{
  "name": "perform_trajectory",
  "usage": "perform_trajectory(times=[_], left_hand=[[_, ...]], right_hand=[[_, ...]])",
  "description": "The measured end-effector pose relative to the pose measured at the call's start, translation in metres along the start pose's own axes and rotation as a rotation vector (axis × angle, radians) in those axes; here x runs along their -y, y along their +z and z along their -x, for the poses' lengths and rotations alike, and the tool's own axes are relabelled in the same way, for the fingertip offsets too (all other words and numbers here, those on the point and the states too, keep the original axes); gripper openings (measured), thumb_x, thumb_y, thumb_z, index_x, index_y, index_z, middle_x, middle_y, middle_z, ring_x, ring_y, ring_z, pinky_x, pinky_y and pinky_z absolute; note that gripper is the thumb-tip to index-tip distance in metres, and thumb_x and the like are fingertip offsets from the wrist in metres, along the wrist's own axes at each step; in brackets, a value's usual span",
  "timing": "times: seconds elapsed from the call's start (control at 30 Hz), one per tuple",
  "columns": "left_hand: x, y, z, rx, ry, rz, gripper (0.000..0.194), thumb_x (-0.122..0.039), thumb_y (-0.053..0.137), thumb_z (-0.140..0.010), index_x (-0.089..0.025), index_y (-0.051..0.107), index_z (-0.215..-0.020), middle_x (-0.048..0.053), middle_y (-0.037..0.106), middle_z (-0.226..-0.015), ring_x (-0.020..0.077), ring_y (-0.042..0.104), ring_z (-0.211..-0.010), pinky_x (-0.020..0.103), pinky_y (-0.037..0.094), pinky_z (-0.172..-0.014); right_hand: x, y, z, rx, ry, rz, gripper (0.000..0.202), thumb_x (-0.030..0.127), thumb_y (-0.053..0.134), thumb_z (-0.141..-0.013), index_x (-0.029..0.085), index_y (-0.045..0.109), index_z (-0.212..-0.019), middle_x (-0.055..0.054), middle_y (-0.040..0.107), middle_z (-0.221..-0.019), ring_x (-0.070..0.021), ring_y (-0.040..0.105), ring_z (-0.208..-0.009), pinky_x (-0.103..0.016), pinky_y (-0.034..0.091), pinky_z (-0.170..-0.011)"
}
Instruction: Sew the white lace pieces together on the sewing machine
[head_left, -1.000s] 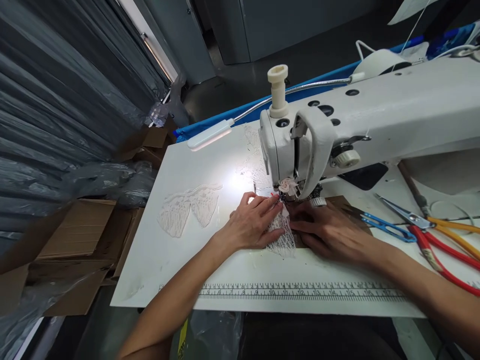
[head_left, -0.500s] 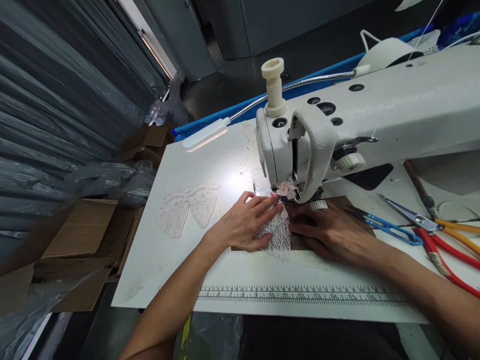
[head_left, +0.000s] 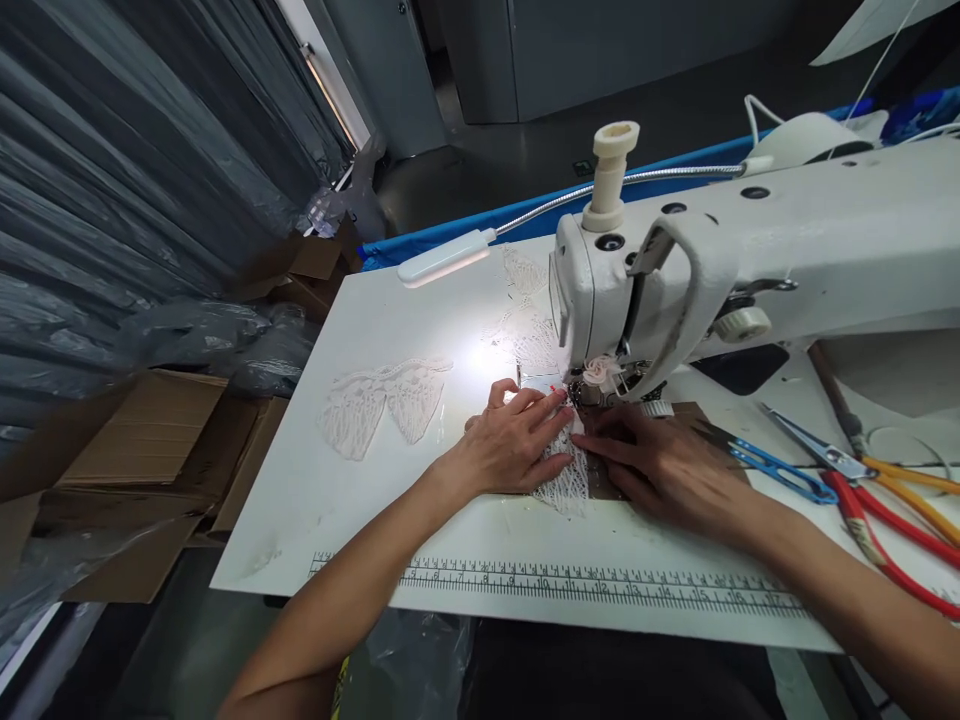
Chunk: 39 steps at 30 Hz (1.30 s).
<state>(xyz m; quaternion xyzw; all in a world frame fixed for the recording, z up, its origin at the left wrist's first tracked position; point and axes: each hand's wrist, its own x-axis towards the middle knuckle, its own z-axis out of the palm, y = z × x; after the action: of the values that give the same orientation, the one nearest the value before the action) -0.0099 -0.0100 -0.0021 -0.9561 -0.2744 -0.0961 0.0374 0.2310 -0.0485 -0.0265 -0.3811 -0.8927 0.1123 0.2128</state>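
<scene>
Bench (head_left: 300, 520) lit by a lamp (head_left: 446, 258), presumably for close work: lace (head_left: 564, 492) lies by the machine (head_left: 795, 240), under the left hand (head_left: 511, 440), fingers spread, seemingly to keep it flat. The right hand (head_left: 666, 465) touches its edge, perhaps guiding; whether it pinches, I can't tell.

1. Way ahead of right hand (head_left: 664, 460) blocked by sewing machine (head_left: 810, 250).
2. Needle area filled by lace (head_left: 568, 488) and by fingertips of both hands; left hand (head_left: 514, 440) laid across the lace.
3. Passage over the table's (head_left: 285, 525) far part limited from above by lamp (head_left: 446, 258).
4. Widest room found beside left forearm (head_left: 367, 570); low lace piece (head_left: 412, 405) to be passed over.
5. Right side crowded by scissors (head_left: 846, 462) and blue snips (head_left: 780, 468).
6. Strip along ruler (head_left: 540, 582) kept passable between forearms.
</scene>
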Motion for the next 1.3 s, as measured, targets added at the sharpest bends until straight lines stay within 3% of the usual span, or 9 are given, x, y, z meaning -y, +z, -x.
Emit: perform_trajectory(times=[0.4,0.63,1.03,1.3], left_hand=[[-0.001,-0.002,0.0,0.025,-0.065,0.022,0.044,-0.041,0.039,-0.098,-0.011,0.056,-0.125,0.018,0.054,-0.136,0.0283,0.055,-0.101,0.049,0.036,-0.089],[0.006,-0.002,-0.003,0.016,-0.04,0.088,0.042,-0.04,0.042,-0.096,-0.012,0.057,-0.125,0.017,0.059,-0.131,0.0297,0.054,-0.108,0.052,0.033,-0.096],[0.008,-0.001,-0.003,0.024,-0.041,0.123,0.046,-0.041,0.041,-0.097,-0.012,0.055,-0.129,0.017,0.052,-0.14,0.0293,0.052,-0.112,0.053,0.032,-0.099],[0.006,0.001,-0.001,0.011,-0.049,0.119,0.046,-0.041,0.041,-0.097,-0.011,0.054,-0.129,0.015,0.05,-0.143,0.0293,0.052,-0.113,0.054,0.031,-0.102]], right_hand=[[0.017,-0.006,-0.003,0.007,0.082,0.07,0.043,0.017,0.048,-0.091,0.031,0.061,-0.13,-0.009,0.062,-0.113,-0.0276,0.058,-0.102,-0.044,0.048,-0.084],[0.011,-0.001,-0.002,0.024,0.081,0.003,0.049,0.017,0.048,-0.09,0.03,0.054,-0.137,-0.01,0.062,-0.114,-0.0296,0.058,-0.105,-0.046,0.05,-0.083],[0.012,0.003,-0.002,-0.046,0.079,-0.034,0.044,0.016,0.046,-0.091,0.026,0.057,-0.132,-0.012,0.058,-0.113,-0.0303,0.055,-0.107,-0.051,0.049,-0.084],[0.007,0.007,0.002,-0.012,0.066,-0.041,0.044,0.017,0.048,-0.091,0.027,0.056,-0.133,-0.012,0.058,-0.113,-0.0298,0.055,-0.103,-0.052,0.048,-0.085]])
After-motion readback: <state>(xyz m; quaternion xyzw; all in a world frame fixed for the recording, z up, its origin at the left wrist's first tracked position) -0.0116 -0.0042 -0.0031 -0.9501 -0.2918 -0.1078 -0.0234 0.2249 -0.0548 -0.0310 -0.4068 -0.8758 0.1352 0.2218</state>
